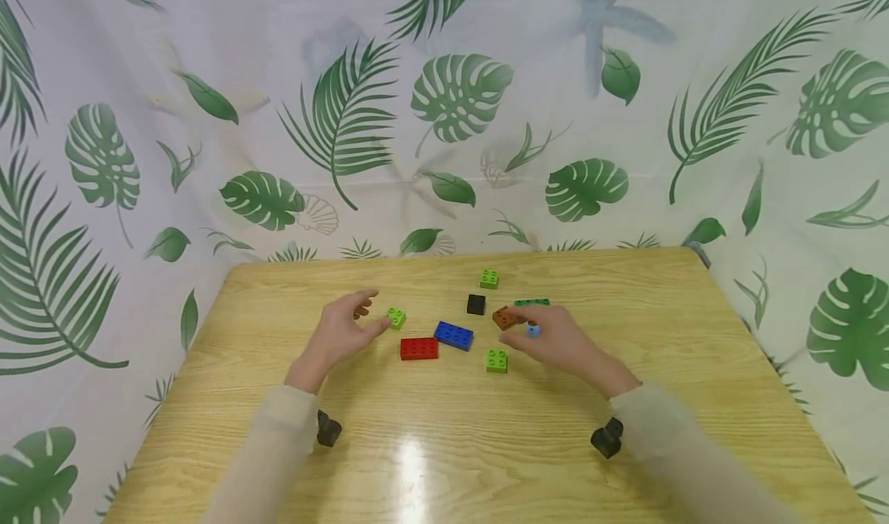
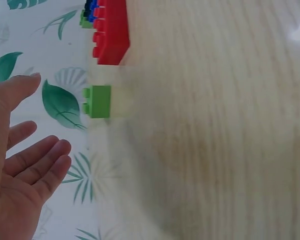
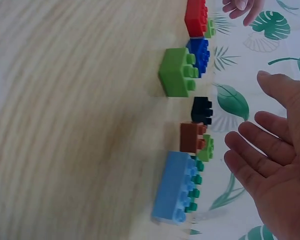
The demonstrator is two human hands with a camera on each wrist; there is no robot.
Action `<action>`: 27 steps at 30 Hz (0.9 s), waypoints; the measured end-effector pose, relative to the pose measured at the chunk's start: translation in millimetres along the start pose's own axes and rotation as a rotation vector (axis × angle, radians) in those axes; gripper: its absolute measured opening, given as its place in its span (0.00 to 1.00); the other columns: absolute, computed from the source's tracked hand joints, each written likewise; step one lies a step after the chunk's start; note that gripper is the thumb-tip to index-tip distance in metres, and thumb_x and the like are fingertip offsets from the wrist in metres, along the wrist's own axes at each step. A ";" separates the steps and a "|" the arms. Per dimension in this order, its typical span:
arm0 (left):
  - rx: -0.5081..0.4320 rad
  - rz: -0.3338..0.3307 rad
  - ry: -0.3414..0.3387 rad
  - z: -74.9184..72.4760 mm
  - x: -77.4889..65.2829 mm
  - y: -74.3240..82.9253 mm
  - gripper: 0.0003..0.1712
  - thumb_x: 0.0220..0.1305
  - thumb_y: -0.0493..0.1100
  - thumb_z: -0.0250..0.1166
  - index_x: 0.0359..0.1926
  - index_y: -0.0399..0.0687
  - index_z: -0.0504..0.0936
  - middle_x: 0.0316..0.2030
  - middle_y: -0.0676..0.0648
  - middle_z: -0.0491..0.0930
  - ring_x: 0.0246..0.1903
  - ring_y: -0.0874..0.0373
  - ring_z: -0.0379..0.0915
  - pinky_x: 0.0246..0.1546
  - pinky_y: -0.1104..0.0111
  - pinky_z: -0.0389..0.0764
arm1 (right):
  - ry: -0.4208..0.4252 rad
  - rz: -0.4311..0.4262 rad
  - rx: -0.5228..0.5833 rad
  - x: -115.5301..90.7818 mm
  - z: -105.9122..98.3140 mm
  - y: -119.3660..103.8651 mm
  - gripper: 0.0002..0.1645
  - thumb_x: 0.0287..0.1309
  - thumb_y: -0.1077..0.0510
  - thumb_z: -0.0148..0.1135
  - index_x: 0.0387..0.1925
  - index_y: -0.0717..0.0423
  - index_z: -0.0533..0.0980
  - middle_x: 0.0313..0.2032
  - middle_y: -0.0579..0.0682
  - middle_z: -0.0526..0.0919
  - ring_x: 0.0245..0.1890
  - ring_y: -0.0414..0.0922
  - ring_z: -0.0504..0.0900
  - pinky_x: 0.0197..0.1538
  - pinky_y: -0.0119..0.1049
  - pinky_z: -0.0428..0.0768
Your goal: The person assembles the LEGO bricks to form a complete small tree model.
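Observation:
My left hand (image 1: pixel 342 327) hovers over the table's left part, fingers relaxed and holding nothing. Its thumb overlaps the edge of a light green block (image 1: pixel 397 318) in the head view, while the left wrist view shows a gap between hand (image 2: pixel 27 165) and block (image 2: pixel 99 101). My right hand (image 1: pixel 552 340) is held above the right group of blocks, fingers loosely bent with nothing between them. Under it lie a brown block (image 1: pixel 504 318), a light blue block (image 3: pixel 172 187) and a dark green block (image 1: pixel 532 302). Just left of that hand sits another light green block (image 1: pixel 496 360).
A red block (image 1: pixel 419 348) and a blue block (image 1: pixel 454 335) lie end to end between the hands. Behind them are a black block (image 1: pixel 475 304) and a light green block (image 1: pixel 489 278). A leaf-patterned cloth (image 1: pixel 458 192) hangs behind the wooden table (image 1: pixel 458 447).

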State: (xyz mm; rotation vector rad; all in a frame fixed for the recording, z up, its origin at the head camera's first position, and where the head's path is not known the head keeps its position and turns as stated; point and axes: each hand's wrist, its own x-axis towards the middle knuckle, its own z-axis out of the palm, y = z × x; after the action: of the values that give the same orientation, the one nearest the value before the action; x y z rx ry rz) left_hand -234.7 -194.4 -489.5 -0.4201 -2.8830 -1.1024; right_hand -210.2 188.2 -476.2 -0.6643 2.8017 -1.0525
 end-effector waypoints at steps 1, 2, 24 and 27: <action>-0.012 -0.009 -0.002 2.3 0.1 -1.9 0.36 0.68 0.50 0.73 0.71 0.38 0.76 0.60 0.30 0.82 0.55 0.37 0.82 0.55 0.47 0.84 | -0.003 -0.006 0.008 -0.5 3.0 1.6 0.30 0.70 0.47 0.69 0.65 0.60 0.80 0.57 0.61 0.87 0.50 0.61 0.86 0.47 0.51 0.84; -0.020 -0.018 -0.004 4.9 0.4 -4.3 0.35 0.68 0.49 0.73 0.70 0.38 0.76 0.59 0.30 0.82 0.54 0.38 0.82 0.55 0.47 0.84 | -0.005 -0.001 0.018 -1.5 5.8 2.8 0.29 0.70 0.48 0.70 0.64 0.60 0.80 0.57 0.61 0.87 0.50 0.60 0.86 0.48 0.52 0.84; -0.117 -0.165 0.053 38.2 5.4 -28.8 0.31 0.66 0.49 0.75 0.64 0.39 0.82 0.50 0.38 0.83 0.49 0.46 0.79 0.53 0.51 0.82 | -0.014 -0.054 -0.007 -10.4 48.8 15.4 0.25 0.64 0.57 0.73 0.60 0.64 0.82 0.49 0.55 0.88 0.43 0.48 0.84 0.46 0.39 0.82; -0.128 -0.170 0.068 42.2 7.4 -32.3 0.29 0.65 0.49 0.76 0.62 0.39 0.83 0.49 0.39 0.83 0.47 0.47 0.78 0.52 0.53 0.81 | -0.007 -0.051 -0.012 -10.9 51.4 16.3 0.24 0.63 0.57 0.74 0.58 0.63 0.83 0.48 0.53 0.88 0.43 0.47 0.83 0.46 0.38 0.81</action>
State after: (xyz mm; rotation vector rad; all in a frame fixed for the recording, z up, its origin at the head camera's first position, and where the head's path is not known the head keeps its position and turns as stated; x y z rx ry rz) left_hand -247.2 -187.8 -541.2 -0.1382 -2.8420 -1.3036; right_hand -195.3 172.4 -526.6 -0.7439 2.8013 -1.0397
